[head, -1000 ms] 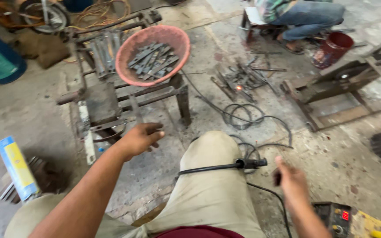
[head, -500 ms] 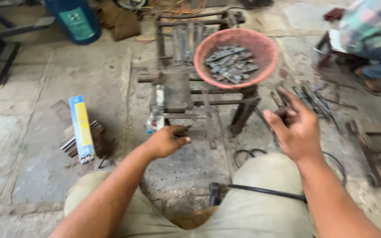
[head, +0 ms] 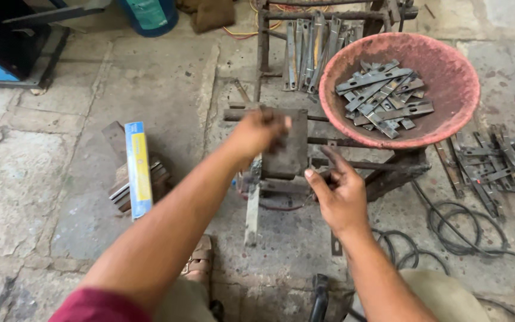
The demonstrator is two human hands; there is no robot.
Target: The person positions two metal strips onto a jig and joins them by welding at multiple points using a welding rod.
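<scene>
My left hand point(head: 261, 130) is blurred with motion and hovers over the top of a dark metal block point(head: 289, 156) on a rusty welded stand. Its fingers are curled, and I cannot tell whether they hold anything. My right hand point(head: 339, 192) is just right of the block, palm up, fingers spread and empty. A red basin point(head: 452, 67) holding several flat metal strips point(head: 381, 96) rests on the stand's right side.
More flat strips point(head: 305, 50) stand upright at the back of the stand. Loose strips point(head: 496, 167) and coiled black cables point(head: 448, 232) lie on the floor at right. A blue and yellow box point(head: 138, 170) lies at left, and a blue barrel point(head: 150, 15) stands behind it. A black tool handle point(head: 320, 298) lies near my knee.
My left hand rose from the stand's lower front to the block's top. My right hand came down from beside the basin to the block's right side. The view moved closer.
</scene>
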